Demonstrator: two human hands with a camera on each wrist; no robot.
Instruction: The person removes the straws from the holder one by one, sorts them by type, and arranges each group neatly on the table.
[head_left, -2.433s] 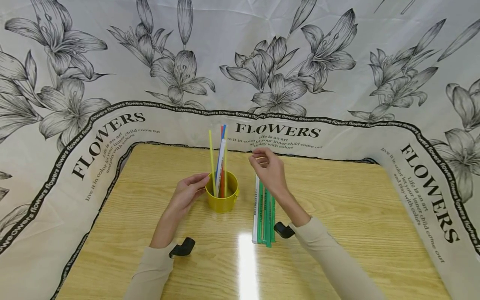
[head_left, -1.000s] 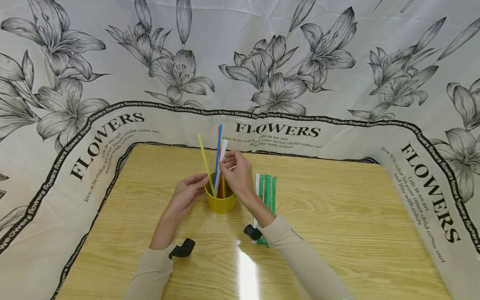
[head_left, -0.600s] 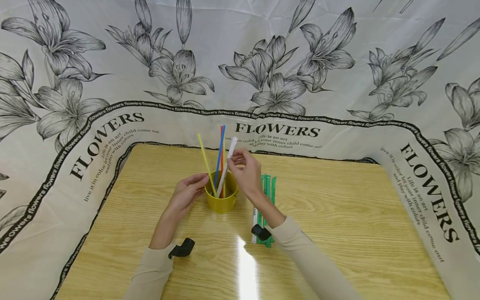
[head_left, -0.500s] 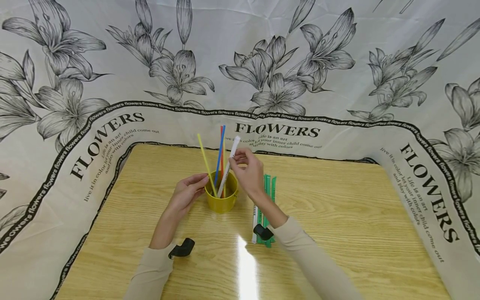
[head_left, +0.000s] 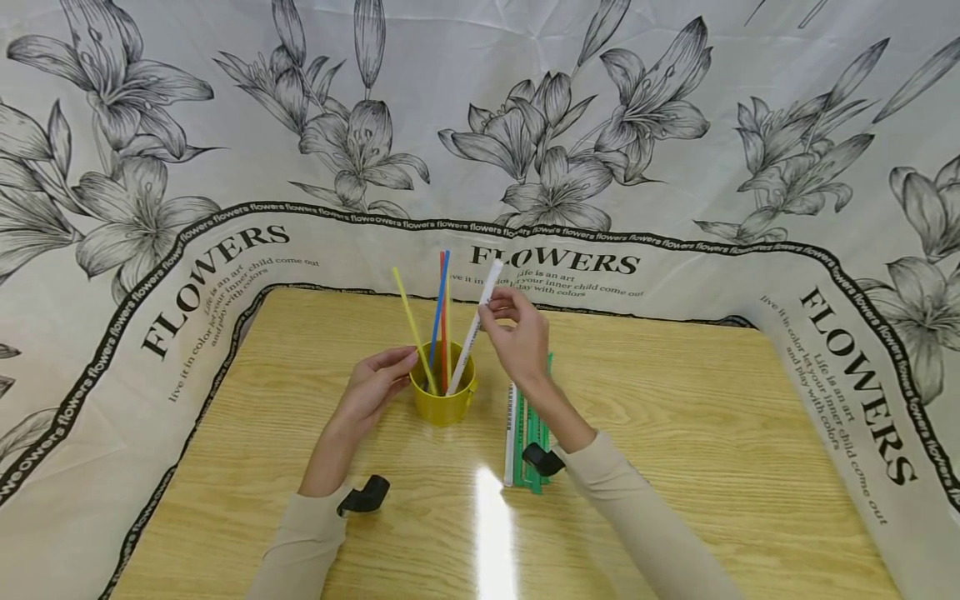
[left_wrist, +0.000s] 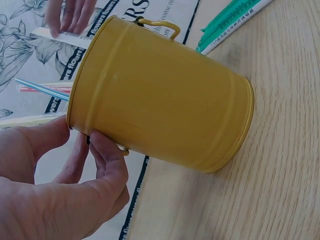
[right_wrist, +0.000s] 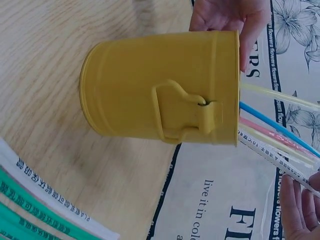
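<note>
My left hand (head_left: 375,383) pinches the rim of a small yellow metal bucket (head_left: 442,410), its thumb at the lip and fingers by a side handle in the left wrist view. My right hand (head_left: 519,335) pinches a white paper-wrapped straw (head_left: 471,335) near its upper end. That straw leans right, its lower end still inside the bucket. Also standing in the bucket are a blue straw (head_left: 439,300), a red straw (head_left: 444,350) and yellow straws, one of which, a yellow straw (head_left: 408,310), tilts left. The bucket's bottom inside is hidden.
Right of the bucket, several green-wrapped straws (head_left: 534,433) lie side by side on the wooden table (head_left: 675,400), with a white-wrapped straw (head_left: 511,442) at their left. A flower-printed cloth (head_left: 420,183) hangs behind and along the sides.
My right hand, earlier holding nothing above the green straws, went left to the bucket and took the white straw. It has since drawn it up and rightward. My left hand stays put.
</note>
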